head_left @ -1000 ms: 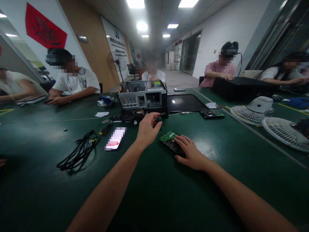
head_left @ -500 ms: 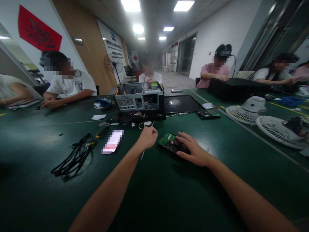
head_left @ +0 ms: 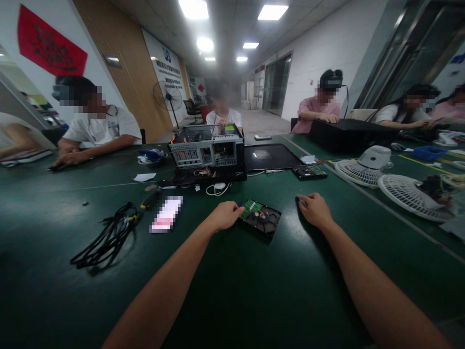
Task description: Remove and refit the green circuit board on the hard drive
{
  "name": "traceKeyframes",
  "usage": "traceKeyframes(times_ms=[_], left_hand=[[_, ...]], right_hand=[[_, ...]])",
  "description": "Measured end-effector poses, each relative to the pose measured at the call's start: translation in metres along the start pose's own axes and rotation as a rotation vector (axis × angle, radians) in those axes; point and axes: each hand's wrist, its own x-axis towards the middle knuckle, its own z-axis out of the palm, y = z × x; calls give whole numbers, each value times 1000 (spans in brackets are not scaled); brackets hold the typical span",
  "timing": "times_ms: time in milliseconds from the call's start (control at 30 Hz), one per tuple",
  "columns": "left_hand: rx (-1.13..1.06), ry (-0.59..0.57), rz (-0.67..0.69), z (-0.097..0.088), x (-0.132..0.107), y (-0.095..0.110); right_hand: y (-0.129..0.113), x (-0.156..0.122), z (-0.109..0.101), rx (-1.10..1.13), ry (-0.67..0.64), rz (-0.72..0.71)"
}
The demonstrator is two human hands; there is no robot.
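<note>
A hard drive (head_left: 262, 218) with a green circuit board and a dark body lies at an angle on the green table (head_left: 232, 291). At its left edge is my left hand (head_left: 225, 215), closed, with the fingertips gripping the corner by the board. My right hand (head_left: 316, 209) is apart from the drive, to its right, low over the tabletop. Its fingers are curled together, with a small dark spot at the tips that I cannot make out. Behind my left hand a white cable (head_left: 218, 190) lies in a loop before the opened computer case (head_left: 207, 154).
Left lie a phone (head_left: 167, 213), a screwdriver (head_left: 149, 199) and coiled black cables (head_left: 107, 237). A black panel (head_left: 272, 157) and a second drive (head_left: 310, 172) are beyond, with white fan parts (head_left: 359, 167) at the right. Several people sit around the table.
My right hand has left the hard drive and moved right, its fingers now curled. My left hand has come down to the drive's left edge, away from the white cable.
</note>
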Motion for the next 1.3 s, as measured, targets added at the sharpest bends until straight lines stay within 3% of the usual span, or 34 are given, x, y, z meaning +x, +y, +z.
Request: traceKeyframes(times_ms=[300, 600, 1000, 1133, 1233, 1300], left_hand=[[-29, -111, 7, -1, -9, 8], [-137, 2, -50, 18, -4, 6], [-134, 34, 32, 19, -3, -2], [-139, 36, 69, 19, 1, -8], [-141, 35, 75, 20, 2, -11], [-140, 42, 80, 21, 1, -11]], right_hand=[[-2, 0, -6, 3, -30, 53], [2, 2, -9, -3, -63, 153], [-5, 2, -14, 21, -75, 181], [-32, -3, -24, 179, -5, 98], [-72, -10, -35, 317, 23, -85], [-101, -14, -41, 354, -27, -259]])
